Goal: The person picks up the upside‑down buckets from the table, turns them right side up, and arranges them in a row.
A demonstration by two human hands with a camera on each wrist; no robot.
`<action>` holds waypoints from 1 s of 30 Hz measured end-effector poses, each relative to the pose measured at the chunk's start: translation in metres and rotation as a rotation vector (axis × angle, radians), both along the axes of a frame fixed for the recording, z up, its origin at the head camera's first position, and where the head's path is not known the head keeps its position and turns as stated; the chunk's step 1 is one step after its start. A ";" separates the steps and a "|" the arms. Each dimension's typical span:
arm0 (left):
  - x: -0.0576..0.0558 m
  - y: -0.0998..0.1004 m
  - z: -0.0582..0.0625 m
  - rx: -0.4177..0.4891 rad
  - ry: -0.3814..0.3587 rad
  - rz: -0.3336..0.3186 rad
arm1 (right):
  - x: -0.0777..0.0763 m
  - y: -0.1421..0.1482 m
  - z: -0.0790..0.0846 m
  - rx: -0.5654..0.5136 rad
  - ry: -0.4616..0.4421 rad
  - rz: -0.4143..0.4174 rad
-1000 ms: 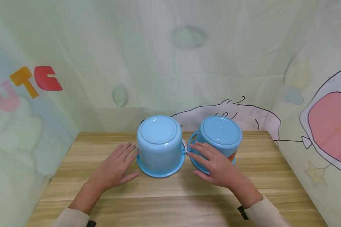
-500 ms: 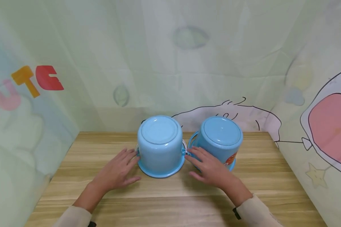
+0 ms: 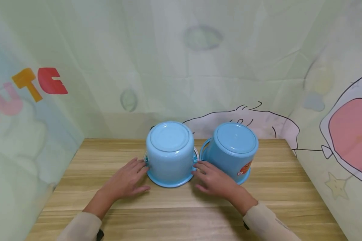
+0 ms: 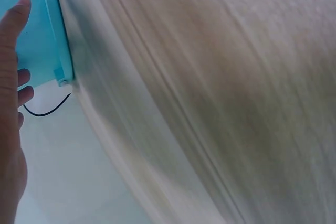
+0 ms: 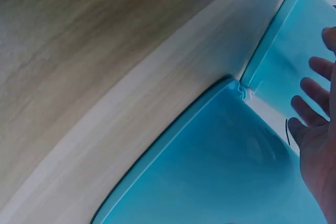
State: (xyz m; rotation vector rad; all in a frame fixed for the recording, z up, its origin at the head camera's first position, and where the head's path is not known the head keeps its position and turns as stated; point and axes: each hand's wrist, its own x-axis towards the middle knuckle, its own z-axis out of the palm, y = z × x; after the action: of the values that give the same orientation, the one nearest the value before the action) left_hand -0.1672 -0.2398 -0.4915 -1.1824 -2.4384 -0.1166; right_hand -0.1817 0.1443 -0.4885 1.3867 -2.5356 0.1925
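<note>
Desk (image 3: 169,217): bucket (image 3: 170,164) judged light, best gripped by rim (image 3: 170,184); flanked by loose-fingered left hand (image 3: 127,180) (8 o'clock), loose-fingered right hand (image 3: 214,179) (4).

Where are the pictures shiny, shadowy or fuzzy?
Head view: little glints on the left bucket and right bucket, a soft shadow on the table near the right hand; left wrist view: fuzzy wood grain; right wrist view: table blurry too.

Soft, even light puts small glints on the left upturned bucket (image 3: 170,157) and right upturned bucket (image 3: 235,150), with faint shadows on the wooden tabletop (image 3: 157,222). Both wrist views look dimmer, the wooden tabletop blurred.
</note>
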 end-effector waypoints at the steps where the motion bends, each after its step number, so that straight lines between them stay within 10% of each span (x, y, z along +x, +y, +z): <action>1: -0.001 0.000 -0.001 -0.006 -0.001 -0.001 | 0.000 -0.001 -0.001 0.014 -0.005 -0.009; 30: -0.015 0.008 -0.021 -0.039 -0.037 -0.019 | -0.017 -0.018 -0.028 0.050 0.082 -0.013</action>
State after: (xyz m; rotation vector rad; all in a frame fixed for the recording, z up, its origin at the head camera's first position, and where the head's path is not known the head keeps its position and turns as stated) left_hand -0.1822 -0.2314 -0.5121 -1.2304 -2.4722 -0.0972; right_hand -0.1992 0.1263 -0.5168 1.3668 -2.4982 0.0685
